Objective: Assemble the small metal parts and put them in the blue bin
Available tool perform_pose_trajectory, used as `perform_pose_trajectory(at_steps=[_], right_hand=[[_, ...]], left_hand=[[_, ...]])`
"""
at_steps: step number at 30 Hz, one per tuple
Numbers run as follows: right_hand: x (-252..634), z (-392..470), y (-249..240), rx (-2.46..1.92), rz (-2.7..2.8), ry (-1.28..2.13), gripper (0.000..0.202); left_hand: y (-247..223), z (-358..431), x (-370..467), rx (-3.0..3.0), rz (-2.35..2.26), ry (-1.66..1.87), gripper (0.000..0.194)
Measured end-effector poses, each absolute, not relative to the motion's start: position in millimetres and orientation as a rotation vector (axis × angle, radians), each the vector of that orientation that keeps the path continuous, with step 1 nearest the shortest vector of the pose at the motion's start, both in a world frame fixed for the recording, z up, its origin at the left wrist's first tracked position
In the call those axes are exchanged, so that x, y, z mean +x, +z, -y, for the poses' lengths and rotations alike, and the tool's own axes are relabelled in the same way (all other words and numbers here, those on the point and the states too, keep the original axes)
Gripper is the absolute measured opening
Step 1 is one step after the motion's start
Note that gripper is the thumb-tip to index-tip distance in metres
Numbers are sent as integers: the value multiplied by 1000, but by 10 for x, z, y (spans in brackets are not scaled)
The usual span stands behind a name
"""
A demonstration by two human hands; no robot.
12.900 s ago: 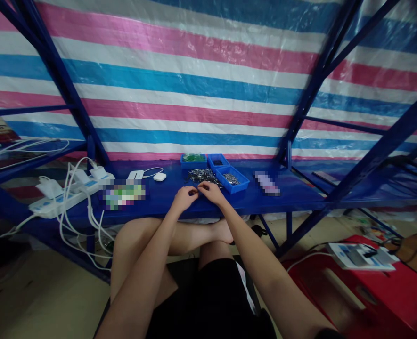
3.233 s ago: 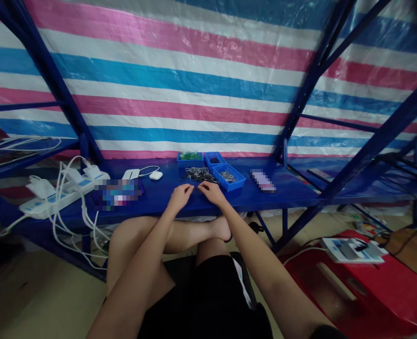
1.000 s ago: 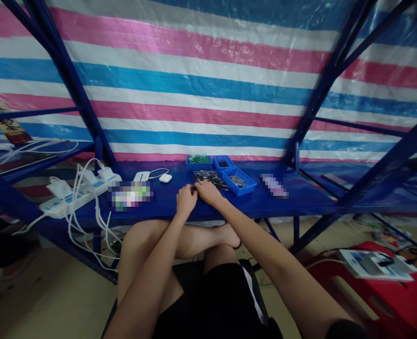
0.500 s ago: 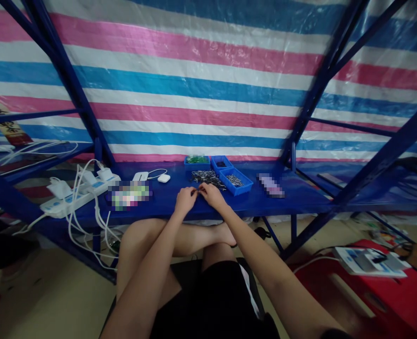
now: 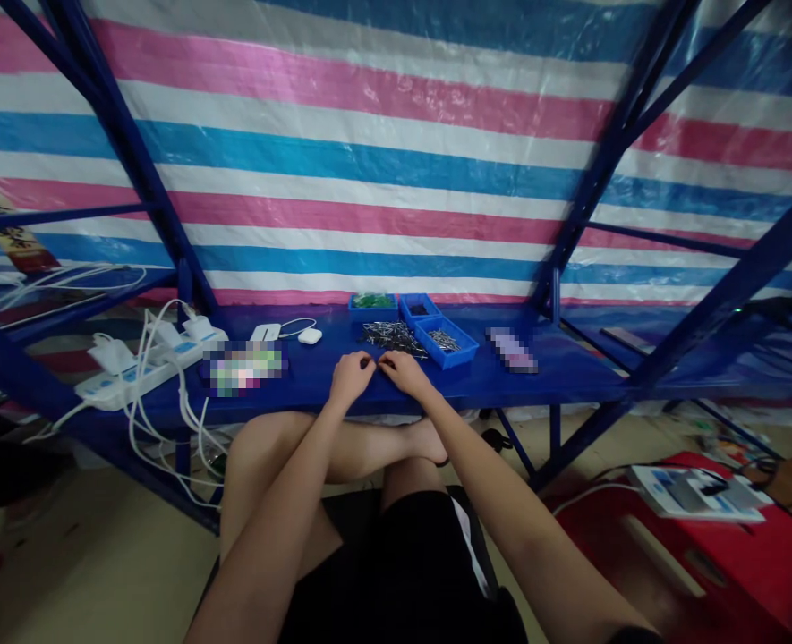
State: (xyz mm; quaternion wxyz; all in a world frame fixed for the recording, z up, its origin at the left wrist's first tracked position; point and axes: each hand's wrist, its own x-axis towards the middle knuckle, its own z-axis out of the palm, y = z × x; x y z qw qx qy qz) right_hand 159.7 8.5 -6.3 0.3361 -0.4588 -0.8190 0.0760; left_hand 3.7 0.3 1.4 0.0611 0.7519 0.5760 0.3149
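My left hand [image 5: 353,376] and my right hand [image 5: 401,370] face each other above the front part of the blue table [image 5: 315,385], fingertips a small gap apart. Both have their fingers curled in a pinch; whatever they hold is too small to make out. Just beyond them lies a loose pile of thin dark and silvery pieces [image 5: 393,338]. A blue tray of small metal pieces [image 5: 446,349] stands to the right of the pile. Behind it are a blue tray with dark bits [image 5: 419,309] and a blue tray with green pieces [image 5: 372,306].
A white power strip [image 5: 147,371] with plugs and cables lies at the left. Near it are a blurred-out item [image 5: 244,368] and a small white case [image 5: 310,336]. A blurred purple item [image 5: 513,349] lies right of the trays. Blue metal posts [image 5: 597,179] flank the table.
My hands have drawn slightly apart, opening a small gap between fingertips that were together before. The trays and the pile look unchanged.
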Motion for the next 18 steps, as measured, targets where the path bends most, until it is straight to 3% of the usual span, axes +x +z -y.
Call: perform_pose_trajectory(at_steps=[18], right_hand=[[1644,-152,-100,-1167,2022,354,12]], left_hand=[[-28,-42,30,2237,-1636,964,20]])
